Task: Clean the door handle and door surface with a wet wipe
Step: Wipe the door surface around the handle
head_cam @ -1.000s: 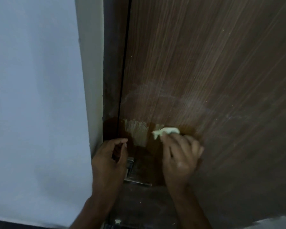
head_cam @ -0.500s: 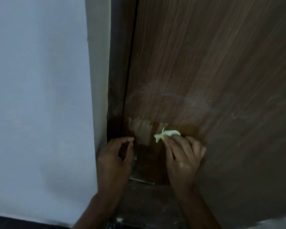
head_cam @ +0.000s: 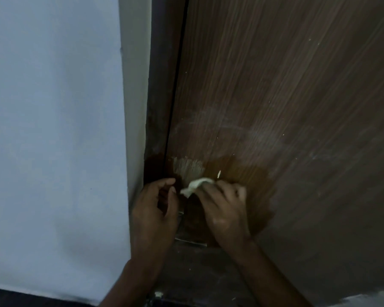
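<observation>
A person's right hand (head_cam: 225, 209) presses a crumpled white wet wipe (head_cam: 196, 185) against a brown wood-grain door (head_cam: 275, 96), near its left edge. The fingers are curled over the wipe, which pokes out past the fingertips; most of it is hidden beneath them. A darker wet patch (head_cam: 248, 180) surrounds the hand. The left hand (head_cam: 154, 209) sits just beside it at the door's left edge, fingers loosely curled, thumb and forefinger close together; whether they hold anything cannot be told. A metal door handle (head_cam: 190, 241) is mostly hidden between the hands. A pale wall (head_cam: 53, 129) fills the left side.
</observation>
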`<action>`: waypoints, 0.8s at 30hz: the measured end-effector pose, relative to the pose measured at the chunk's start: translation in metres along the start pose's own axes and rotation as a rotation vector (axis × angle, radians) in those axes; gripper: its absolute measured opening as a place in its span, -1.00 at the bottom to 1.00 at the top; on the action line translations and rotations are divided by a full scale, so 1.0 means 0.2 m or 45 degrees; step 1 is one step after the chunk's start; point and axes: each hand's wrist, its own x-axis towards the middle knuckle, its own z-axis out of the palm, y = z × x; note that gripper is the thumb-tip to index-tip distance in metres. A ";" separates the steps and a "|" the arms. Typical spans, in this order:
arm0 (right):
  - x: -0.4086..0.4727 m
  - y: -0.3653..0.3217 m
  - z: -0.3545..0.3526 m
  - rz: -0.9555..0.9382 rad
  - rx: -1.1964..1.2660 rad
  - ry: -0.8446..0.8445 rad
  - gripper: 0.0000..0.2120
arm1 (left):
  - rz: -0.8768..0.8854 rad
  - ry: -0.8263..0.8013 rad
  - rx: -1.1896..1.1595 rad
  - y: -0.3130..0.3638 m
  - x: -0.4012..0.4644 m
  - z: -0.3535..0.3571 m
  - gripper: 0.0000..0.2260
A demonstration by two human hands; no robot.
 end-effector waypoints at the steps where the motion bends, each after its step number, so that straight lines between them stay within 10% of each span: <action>1: -0.04 0.00 0.00 -0.083 -0.021 -0.105 -0.76 | -0.016 0.005 -0.002 -0.01 -0.01 0.00 -0.78; 8: 0.10 0.07 -0.03 0.348 0.038 0.371 -0.85 | -0.014 -0.004 0.021 -0.03 -0.02 0.00 -0.78; 13: -0.06 -0.02 0.02 -0.231 0.001 -0.240 -0.76 | -0.005 0.014 0.016 -0.04 -0.02 0.00 -0.80; 20: 0.15 0.00 -0.01 0.215 0.046 0.258 -0.84 | -0.024 0.029 0.048 -0.06 -0.02 0.01 -0.81; 24: 0.06 -0.10 0.04 -0.187 0.031 -0.162 -0.77 | -0.033 0.071 0.061 -0.05 -0.03 0.01 -0.78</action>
